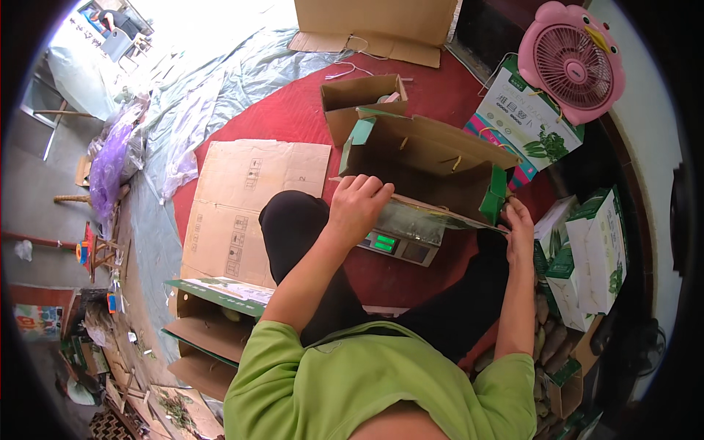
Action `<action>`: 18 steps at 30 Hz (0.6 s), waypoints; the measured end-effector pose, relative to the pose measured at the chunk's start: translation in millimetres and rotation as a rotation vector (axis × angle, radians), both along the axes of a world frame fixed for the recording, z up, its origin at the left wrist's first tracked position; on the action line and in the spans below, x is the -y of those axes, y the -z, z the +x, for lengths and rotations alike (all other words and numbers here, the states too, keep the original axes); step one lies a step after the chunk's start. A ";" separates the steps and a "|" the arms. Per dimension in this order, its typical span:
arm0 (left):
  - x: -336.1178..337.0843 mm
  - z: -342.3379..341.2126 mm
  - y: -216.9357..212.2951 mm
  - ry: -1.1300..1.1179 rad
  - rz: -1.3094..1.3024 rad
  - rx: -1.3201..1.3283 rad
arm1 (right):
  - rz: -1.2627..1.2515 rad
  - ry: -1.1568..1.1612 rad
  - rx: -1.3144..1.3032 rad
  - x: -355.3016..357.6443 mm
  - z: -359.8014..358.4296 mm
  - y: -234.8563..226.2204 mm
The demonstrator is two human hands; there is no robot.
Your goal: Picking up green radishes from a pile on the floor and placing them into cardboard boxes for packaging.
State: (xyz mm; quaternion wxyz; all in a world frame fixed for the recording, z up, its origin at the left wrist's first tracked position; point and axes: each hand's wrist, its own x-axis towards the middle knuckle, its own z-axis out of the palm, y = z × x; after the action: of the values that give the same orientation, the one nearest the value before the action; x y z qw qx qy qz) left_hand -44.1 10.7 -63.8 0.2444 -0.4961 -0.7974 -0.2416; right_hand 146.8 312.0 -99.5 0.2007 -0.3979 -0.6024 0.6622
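A cardboard box (pixel 440 165), brown inside with green flaps and cord handles, lies with its open top facing me. My left hand (pixel 357 208) is closed, its curled fingers at the box's near left corner. At the near right corner my right hand (pixel 518 224) grips the edge beside a green flap (pixel 493 196); its fingertips are partly hidden. Under the box's near side is a weighing scale (pixel 400 247) with a lit green display. Behind the box's left end stands a smaller brown box (pixel 359 95) holding something pinkish.
A flattened carton (pixel 253 209) lies on the left. Green-edged boxes (pixel 209 330) are stacked near my left elbow. White-green boxes (pixel 598 253) stand at right, by brown root-like pieces (pixel 554 345). A pink fan (pixel 576 62) is at far right, a large carton (pixel 374 26) at the back.
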 end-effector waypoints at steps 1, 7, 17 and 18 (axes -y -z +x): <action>0.7 1.4 -1.8 -0.003 -0.010 0.001 | 0.011 -0.014 -0.024 2.9 -0.2 -5.9; 1.6 10.5 -14.1 0.000 -0.172 0.100 | 0.080 -0.017 -0.141 -4.9 23.0 -27.5; -14.2 5.3 -12.6 -0.116 -0.504 0.142 | 0.192 0.203 0.165 -45.1 142.6 66.9; -16.5 6.7 -18.3 -0.112 -0.525 0.164 | 0.196 0.200 0.227 -39.8 156.0 89.4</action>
State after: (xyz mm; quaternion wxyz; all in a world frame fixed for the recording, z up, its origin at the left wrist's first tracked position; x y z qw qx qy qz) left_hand -37.4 27.1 -45.5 0.0552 -0.4762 -0.8760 -0.0525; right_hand 302.7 351.7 -188.9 0.2342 -0.5063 -0.6405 0.5279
